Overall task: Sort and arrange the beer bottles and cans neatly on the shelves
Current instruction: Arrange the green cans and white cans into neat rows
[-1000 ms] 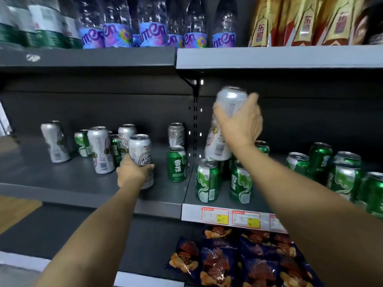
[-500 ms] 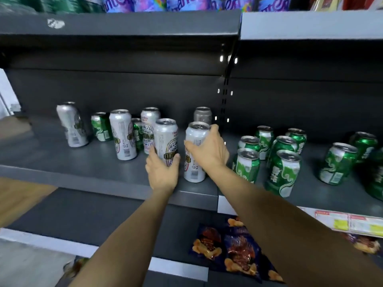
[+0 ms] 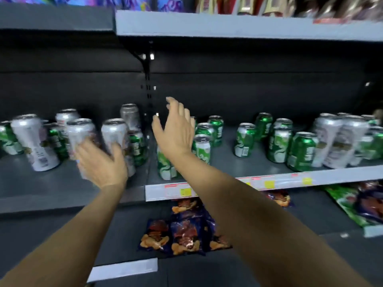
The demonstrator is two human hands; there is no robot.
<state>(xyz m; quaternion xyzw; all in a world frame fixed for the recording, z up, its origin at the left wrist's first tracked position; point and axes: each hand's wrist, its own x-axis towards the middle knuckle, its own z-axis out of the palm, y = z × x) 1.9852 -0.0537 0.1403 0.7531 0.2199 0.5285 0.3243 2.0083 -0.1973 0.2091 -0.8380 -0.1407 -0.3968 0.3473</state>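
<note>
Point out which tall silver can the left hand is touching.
The tall silver can second from the shelf divider; the left hand covers its lower half. The silver can beside it stands just right of the hand.

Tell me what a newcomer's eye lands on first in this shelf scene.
First, the two bare arms reaching in: the right hand raised and open in mid-air at the centre, the left hand spread against the tall silver cans on the left half of the middle shelf. Next, the loose scatter of green cans across the shelf's right half. Below, dark snack bags lie on the lower shelf.
</note>
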